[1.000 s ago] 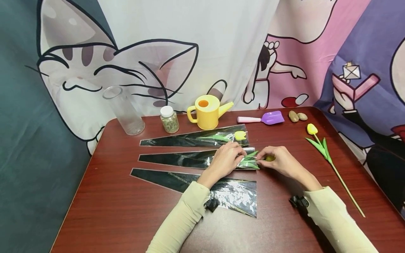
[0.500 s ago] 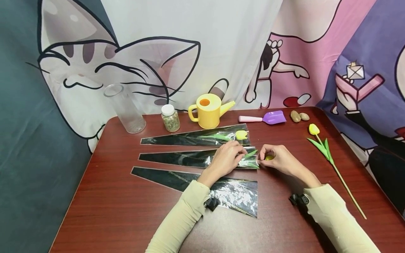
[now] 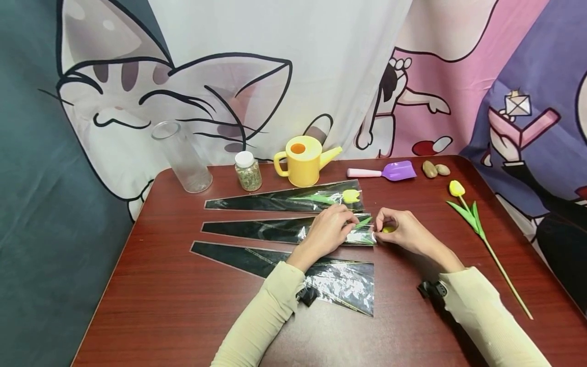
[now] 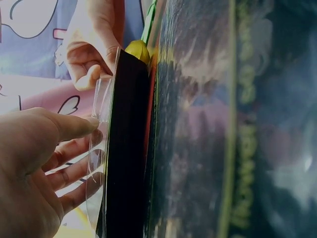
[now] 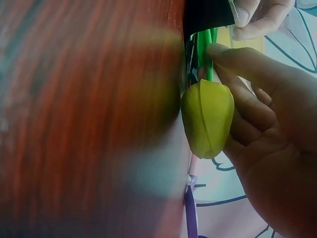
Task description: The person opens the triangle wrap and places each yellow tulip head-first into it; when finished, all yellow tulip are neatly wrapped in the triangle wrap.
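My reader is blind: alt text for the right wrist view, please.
The right hand pinches a yellow tulip by its green stem, outside a dark wrapper. The left hand holds the wrapper; reddish tabletop fills the picture's left.

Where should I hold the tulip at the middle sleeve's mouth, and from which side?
Probably the slim green stem just behind the yellow bloom, pinched from the person's right: the rounded, bulkier bloom sticks out on that side of the middle sleeve, with bare stem showing between.

head view: bloom (image 3: pixel 388 230) partly behind fingers (image 3: pixel 387 214)
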